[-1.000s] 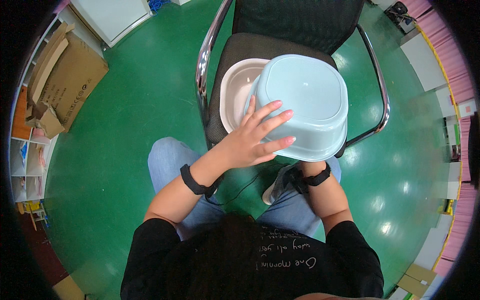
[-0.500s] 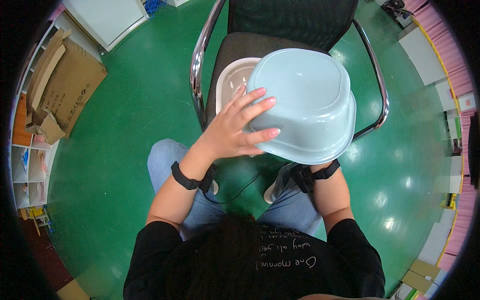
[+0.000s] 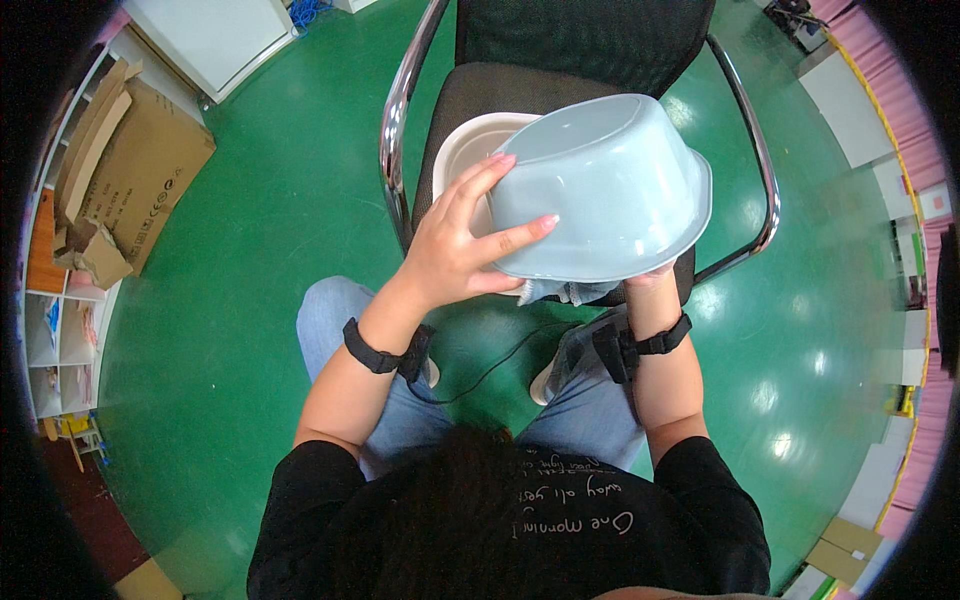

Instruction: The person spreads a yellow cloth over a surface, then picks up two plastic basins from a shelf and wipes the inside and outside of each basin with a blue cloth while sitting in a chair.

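A light blue plastic basin is held bottom up and tilted over the chair seat. My left hand grips its left side, fingers spread on the outer wall and thumb near the rim. My right hand reaches under the near right rim, and its fingers are hidden by the basin. A greyish-blue cloth shows below the near rim, close to my right hand; whether that hand holds it cannot be seen. Behind the blue basin, a pale pinkish-white basin rests on the seat, partly covered.
The black chair has curved chrome armrests on both sides. A thin dark cable runs between my legs above the green floor. An opened cardboard box and shelves stand at the left.
The blue basin has tipped, its base turning away and its near wall now facing up. The cloth has come into view under the rim. My left hand has shifted along the wall.
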Demonstrator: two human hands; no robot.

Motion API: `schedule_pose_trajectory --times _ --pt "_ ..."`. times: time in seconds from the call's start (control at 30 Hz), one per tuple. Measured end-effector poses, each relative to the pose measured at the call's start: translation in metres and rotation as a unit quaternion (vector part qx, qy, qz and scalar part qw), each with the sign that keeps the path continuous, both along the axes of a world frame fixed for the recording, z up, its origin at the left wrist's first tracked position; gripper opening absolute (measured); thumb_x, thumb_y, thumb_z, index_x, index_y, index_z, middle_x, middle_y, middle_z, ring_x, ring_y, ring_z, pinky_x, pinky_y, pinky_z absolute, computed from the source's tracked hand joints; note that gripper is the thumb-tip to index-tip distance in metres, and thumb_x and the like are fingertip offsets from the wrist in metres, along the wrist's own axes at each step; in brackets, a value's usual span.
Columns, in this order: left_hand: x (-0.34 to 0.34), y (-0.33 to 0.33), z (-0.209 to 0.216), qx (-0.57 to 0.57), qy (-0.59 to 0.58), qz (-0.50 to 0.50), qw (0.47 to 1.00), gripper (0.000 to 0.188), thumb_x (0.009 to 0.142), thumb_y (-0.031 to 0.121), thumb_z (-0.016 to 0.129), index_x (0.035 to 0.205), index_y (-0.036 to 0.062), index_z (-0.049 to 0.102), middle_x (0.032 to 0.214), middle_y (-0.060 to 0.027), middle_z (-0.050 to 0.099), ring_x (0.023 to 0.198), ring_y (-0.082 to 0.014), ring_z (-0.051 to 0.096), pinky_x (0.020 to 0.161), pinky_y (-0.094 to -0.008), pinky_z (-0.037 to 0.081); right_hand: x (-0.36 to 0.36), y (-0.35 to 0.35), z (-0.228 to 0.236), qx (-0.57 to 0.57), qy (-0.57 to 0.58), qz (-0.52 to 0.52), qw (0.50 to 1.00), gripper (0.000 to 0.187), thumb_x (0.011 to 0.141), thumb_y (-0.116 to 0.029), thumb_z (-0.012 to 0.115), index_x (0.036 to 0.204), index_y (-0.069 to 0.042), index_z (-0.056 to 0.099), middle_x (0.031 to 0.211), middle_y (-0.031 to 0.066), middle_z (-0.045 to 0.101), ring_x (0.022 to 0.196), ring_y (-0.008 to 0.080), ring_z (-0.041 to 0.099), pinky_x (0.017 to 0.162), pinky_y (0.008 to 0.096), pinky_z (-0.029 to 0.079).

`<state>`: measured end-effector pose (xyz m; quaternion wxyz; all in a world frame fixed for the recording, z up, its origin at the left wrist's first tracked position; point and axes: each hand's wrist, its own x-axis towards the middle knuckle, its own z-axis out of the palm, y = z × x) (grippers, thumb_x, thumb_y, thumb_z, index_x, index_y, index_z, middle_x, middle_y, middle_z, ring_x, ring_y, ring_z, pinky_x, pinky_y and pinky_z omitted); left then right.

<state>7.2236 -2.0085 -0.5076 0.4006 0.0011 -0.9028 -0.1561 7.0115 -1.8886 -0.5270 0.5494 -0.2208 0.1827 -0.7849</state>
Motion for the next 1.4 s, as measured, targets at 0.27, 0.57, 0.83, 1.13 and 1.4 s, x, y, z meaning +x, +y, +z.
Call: schedule_pose_trajectory --times 0.27,0.57,0.83,1.13,1.4 --pt "0.001 0.006 -0.014 0.095 0.027 0.000 0.995 0.073 0.044 0.032 0.078 0.115 0.0300 0.060 0.135 -0.0207 0.032 0.123 -0.0387 0.037 0.101 -0.0468 0.035 0.028 -0.006 0.021 0.115 0.163 0.008 0.980 0.054 0.089 -0.026 0.052 0.136 -0.006 0.032 0.132 0.0133 0.044 0.117 0.0256 0.048 0.094 0.0399 0.044" --pt "-0.003 0.013 -0.015 0.078 0.027 -0.013 0.997 0.074 0.041 0.028 0.080 0.113 0.0277 0.061 0.134 -0.0210 0.034 0.122 -0.0392 0.038 0.102 -0.0486 0.035 0.007 -0.005 -0.032 -0.076 0.269 0.021 0.960 0.058 0.092 -0.027 0.045 0.140 -0.006 0.021 0.140 0.0147 0.033 0.126 0.0263 0.037 0.102 0.0403 0.036" --pt "-0.003 0.024 -0.006 0.030 0.012 -0.023 0.999 0.076 0.041 0.024 0.079 0.114 0.0260 0.057 0.133 -0.0147 0.040 0.120 -0.0384 0.041 0.095 -0.0454 0.043 0.012 0.011 -0.037 -0.077 0.189 0.009 0.979 0.057 0.092 -0.027 0.047 0.139 -0.006 0.023 0.139 0.0151 0.033 0.125 0.0266 0.038 0.101 0.0403 0.036" --pt "-0.002 0.034 0.004 -0.025 -0.015 -0.052 0.998 0.058 0.062 0.036 0.073 0.115 0.0232 0.054 0.129 -0.0172 0.044 0.115 -0.0421 0.046 0.093 -0.0474 0.044 0.020 0.000 -0.034 -0.049 0.190 -0.016 0.980 0.056 0.091 -0.027 0.048 0.138 -0.005 0.025 0.138 0.0156 0.034 0.124 0.0270 0.039 0.101 0.0403 0.037" --pt "0.001 0.036 0.004 0.049 0.100 -0.049 0.993 0.069 0.052 0.032 0.073 0.117 0.0215 0.051 0.131 -0.0161 0.044 0.115 -0.0376 0.047 0.091 -0.0426 0.046 0.025 -0.001 -0.029 -0.030 0.202 -0.031 0.978 0.056 0.090 -0.027 0.049 0.137 -0.005 0.027 0.138 0.0160 0.035 0.123 0.0272 0.040 0.100 0.0403 0.037"
